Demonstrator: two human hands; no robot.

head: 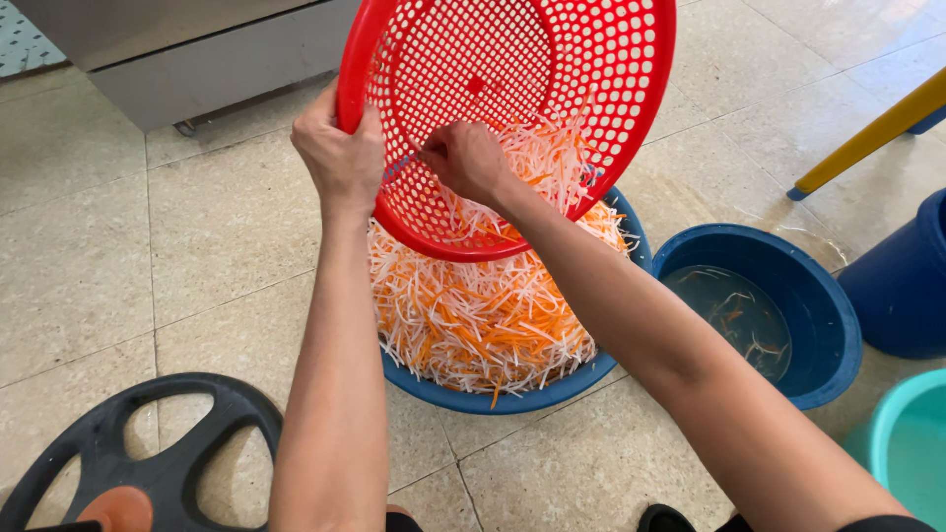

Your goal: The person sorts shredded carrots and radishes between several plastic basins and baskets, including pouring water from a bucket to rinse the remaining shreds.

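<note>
Your left hand (340,153) grips the rim of the tilted red perforated basket (512,108), your right hand (465,160) reaches inside with fingers bent over clinging shreds, above the blue basin (512,399) heaped with shredded carrot and white radish (473,315), beside a blue bucket (823,325) of water.

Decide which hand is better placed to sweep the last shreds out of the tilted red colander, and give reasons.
The right hand: it is already inside the red colander, fingers among the carrot and radish shreds. The left hand grips the rim, holding the colander tilted over the blue basin.
</note>
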